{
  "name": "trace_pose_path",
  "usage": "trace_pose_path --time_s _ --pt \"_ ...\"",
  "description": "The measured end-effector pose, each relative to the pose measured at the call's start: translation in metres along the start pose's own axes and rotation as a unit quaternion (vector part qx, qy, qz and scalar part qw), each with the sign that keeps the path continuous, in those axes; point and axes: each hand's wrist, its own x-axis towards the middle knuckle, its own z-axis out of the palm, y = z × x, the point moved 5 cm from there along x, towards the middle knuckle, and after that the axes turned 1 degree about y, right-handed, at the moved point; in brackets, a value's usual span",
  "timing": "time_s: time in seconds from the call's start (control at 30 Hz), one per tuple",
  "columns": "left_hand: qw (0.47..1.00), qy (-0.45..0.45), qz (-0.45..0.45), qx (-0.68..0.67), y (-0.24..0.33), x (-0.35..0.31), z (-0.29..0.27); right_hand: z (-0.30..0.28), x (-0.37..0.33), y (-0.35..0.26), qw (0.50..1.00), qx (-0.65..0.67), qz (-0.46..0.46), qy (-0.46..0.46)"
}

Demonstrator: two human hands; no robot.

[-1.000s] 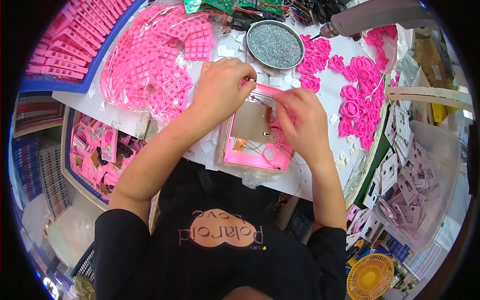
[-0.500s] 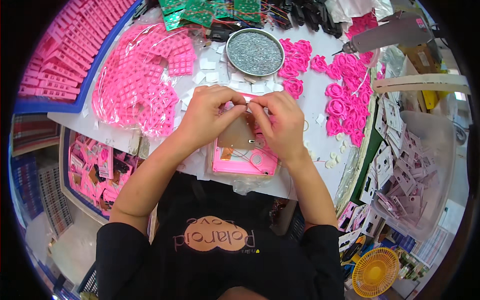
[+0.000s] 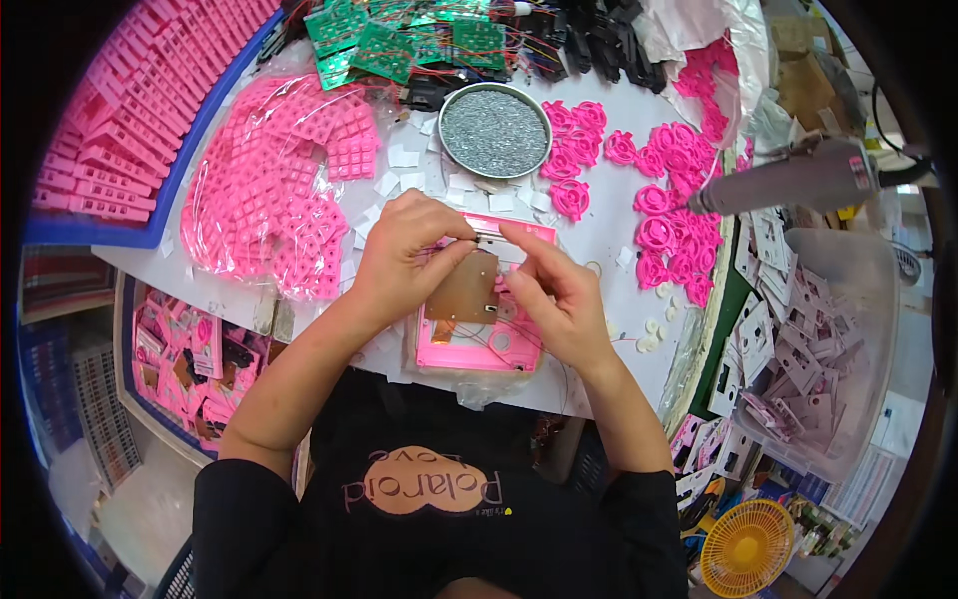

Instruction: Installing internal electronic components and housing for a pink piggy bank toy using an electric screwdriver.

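A pink plastic case (image 3: 436, 356) lies on the white table in front of me, with a brown circuit board (image 3: 461, 292) inside it and thin wires across its lower part. At the top edge of the board, my left hand (image 3: 411, 248) pinches finger and thumb together; what is between them is too small to make out. My right hand (image 3: 561, 307) is over the case's right side, thumb and forefinger apart. Its forefinger reaches to a small pale strip at the case's upper end, and I cannot tell if it touches.
Beyond the case stands a round dish of small screws (image 3: 494, 130), with green circuit boards (image 3: 384, 50) behind. A bag of pink keypads (image 3: 269, 190) lies left; pink ring-shaped parts (image 3: 679, 220) lie right. A grey electric screwdriver (image 3: 788, 185) hangs over the right side.
My right thumb and forefinger have parted, and that hand has moved down and away from the left fingertips. My left hand keeps its pinch. The screwdriver appears lower in view.
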Motion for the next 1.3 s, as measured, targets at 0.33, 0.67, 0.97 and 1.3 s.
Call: trace_pose_path --time_s 0.33,0.67,0.97,1.3 --pt "0.997 -0.025 0.066 0.044 0.007 -0.001 -0.001 -0.009 0.018 -0.004 0.987 -0.063 0.079 -0.125" --pt "0.999 -0.004 0.025 0.038 0.010 0.010 -0.006 -0.214 0.210 0.098 0.740 -0.557 -0.213 0.311" --pt "1.000 -0.004 0.006 -0.020 -0.001 -0.012 -0.007 -0.226 0.163 0.041 0.841 -0.335 -0.133 0.403" --pt "0.994 0.034 0.035 0.093 -0.004 -0.017 -0.020 -0.002 0.001 -0.067 0.867 -0.413 -0.277 -0.030"
